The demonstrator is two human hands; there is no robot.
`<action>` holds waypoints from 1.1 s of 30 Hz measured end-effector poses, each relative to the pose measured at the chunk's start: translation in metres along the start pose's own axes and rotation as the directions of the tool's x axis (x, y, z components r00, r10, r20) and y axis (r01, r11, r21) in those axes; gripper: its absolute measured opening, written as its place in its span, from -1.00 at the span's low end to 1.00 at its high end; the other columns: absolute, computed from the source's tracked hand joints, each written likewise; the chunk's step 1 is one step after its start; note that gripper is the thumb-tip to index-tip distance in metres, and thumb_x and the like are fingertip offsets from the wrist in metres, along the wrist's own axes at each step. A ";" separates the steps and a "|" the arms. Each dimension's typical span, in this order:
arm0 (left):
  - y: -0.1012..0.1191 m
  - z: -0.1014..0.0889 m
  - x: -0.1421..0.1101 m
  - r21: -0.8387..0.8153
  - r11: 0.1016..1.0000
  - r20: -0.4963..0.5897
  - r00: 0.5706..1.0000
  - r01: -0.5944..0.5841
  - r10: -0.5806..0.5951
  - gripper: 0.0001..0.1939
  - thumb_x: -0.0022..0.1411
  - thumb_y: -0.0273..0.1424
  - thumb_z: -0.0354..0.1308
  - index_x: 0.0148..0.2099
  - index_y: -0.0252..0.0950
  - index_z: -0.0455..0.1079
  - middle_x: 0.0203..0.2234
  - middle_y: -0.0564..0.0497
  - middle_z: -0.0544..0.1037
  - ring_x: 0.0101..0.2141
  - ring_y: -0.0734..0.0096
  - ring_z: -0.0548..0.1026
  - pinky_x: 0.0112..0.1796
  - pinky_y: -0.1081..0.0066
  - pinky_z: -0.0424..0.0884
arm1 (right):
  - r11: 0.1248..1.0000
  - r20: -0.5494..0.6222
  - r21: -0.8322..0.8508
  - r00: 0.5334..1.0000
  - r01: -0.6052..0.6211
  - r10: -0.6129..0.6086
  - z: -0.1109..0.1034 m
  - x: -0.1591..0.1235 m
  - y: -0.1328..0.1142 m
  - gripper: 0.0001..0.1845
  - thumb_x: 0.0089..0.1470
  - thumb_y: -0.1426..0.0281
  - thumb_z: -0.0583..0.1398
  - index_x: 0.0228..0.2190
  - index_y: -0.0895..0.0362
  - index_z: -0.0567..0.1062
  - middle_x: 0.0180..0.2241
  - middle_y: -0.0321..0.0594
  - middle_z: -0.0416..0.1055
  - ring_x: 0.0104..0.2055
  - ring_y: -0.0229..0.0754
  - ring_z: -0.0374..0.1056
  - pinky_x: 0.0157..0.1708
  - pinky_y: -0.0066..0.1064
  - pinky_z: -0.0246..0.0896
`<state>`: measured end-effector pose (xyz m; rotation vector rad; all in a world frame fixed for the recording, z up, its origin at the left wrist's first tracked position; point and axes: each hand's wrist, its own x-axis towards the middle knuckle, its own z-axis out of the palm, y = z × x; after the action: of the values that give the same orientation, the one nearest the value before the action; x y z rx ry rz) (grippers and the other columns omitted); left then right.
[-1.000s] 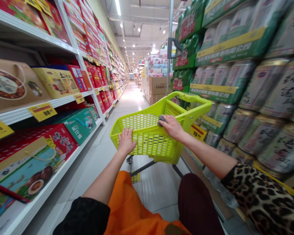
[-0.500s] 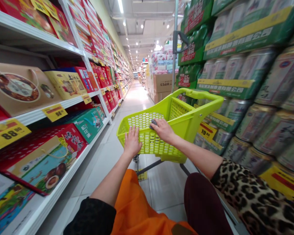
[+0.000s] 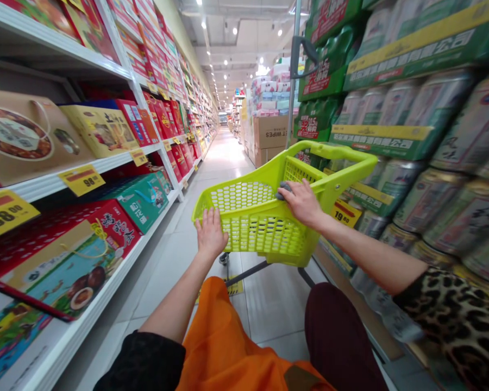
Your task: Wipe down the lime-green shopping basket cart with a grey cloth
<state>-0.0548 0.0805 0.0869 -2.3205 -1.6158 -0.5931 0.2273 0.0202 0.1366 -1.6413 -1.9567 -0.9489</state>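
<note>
A lime-green shopping cart (image 3: 264, 231) with a perforated plastic basket stands sideways in front of me. My left hand (image 3: 211, 232) lies on the basket's near left corner, fingers stretched over the rim. Farther right along the same near rim, my right hand (image 3: 303, 202) is closed on a crumpled grey cloth (image 3: 284, 190), pressing it to the rim. Part of the cloth is hidden under the fingers. Grey legs (image 3: 248, 272) carry the basket, and a caster (image 3: 224, 258) shows below its left end.
Shelves with red gift boxes (image 3: 120, 222) and yellow price tags (image 3: 81, 179) line the left. On the right rise stacked packs of cans (image 3: 381, 138) beside a metal pole (image 3: 293, 103). Cardboard boxes (image 3: 269, 133) stand farther down the aisle. My orange-clad knee (image 3: 215, 309) is near the cart.
My right hand has slid the grey cloth to the right along the rim, toward the handle end. My left hand has shifted slightly left at the basket corner.
</note>
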 end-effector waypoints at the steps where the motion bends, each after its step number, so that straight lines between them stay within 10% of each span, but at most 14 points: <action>1: 0.001 -0.001 0.000 0.000 1.000 0.005 1.000 -0.003 0.003 -0.26 0.01 -0.38 0.00 0.24 -0.47 -0.06 0.22 -0.21 0.02 0.22 0.06 -0.08 0.14 -0.03 -0.11 | 0.999 0.020 0.039 0.999 0.029 -0.030 0.008 0.005 -0.016 -0.65 0.14 0.45 -0.01 -0.06 0.10 0.38 0.02 -0.05 0.26 0.03 -0.05 0.16 0.12 -0.04 -0.16; 8: -0.010 -0.012 0.003 0.018 0.996 0.096 0.992 -0.083 0.081 -0.23 0.01 -0.37 0.01 0.26 -0.42 -0.12 0.24 -0.16 -0.02 0.23 0.14 -0.09 0.15 0.02 -0.08 | 0.959 0.067 0.121 0.961 0.257 -0.267 0.031 0.036 -0.084 -0.66 0.16 0.44 -0.01 -0.03 0.06 0.34 0.03 -0.06 0.25 -0.04 -0.09 0.22 0.12 0.02 -0.22; 18: -0.033 -0.005 -0.002 0.078 0.993 0.114 0.989 0.084 -0.093 -0.26 0.05 -0.35 -0.02 0.26 -0.44 -0.14 0.24 -0.20 -0.04 0.22 0.12 -0.07 0.13 -0.07 -0.09 | 0.993 0.055 0.005 0.991 0.122 -0.122 -0.004 0.000 0.018 -0.63 0.15 0.42 -0.01 0.00 0.05 0.32 0.06 -0.05 0.22 0.00 -0.02 0.18 0.12 0.07 -0.33; 28: -0.036 -0.009 -0.011 -0.007 0.996 0.148 0.985 0.085 -0.083 -0.22 0.05 -0.33 0.03 0.27 -0.39 -0.18 0.25 -0.18 -0.08 0.23 0.15 -0.11 0.13 -0.06 -0.10 | 0.944 0.014 0.142 0.953 0.298 -0.303 0.041 0.039 -0.120 -0.63 0.17 0.45 -0.02 0.01 0.06 0.29 0.07 -0.02 0.20 0.01 -0.04 0.18 0.12 0.07 -0.28; 33: -0.053 0.003 -0.023 -0.092 0.972 0.138 0.970 0.216 -0.202 -0.18 0.03 -0.37 0.02 0.28 -0.46 -0.27 0.23 -0.26 -0.03 0.22 0.15 -0.04 0.13 -0.07 -0.09 | 0.920 -0.023 0.160 0.933 0.359 -0.360 0.041 0.043 -0.127 -0.63 0.16 0.45 -0.01 0.00 0.03 0.29 0.07 -0.06 0.20 0.02 -0.06 0.17 0.14 0.08 -0.33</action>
<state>-0.1109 0.0814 0.0727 -2.3209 -1.9507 -0.5989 0.0992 0.0701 0.1079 -1.2197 -2.3239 -0.8817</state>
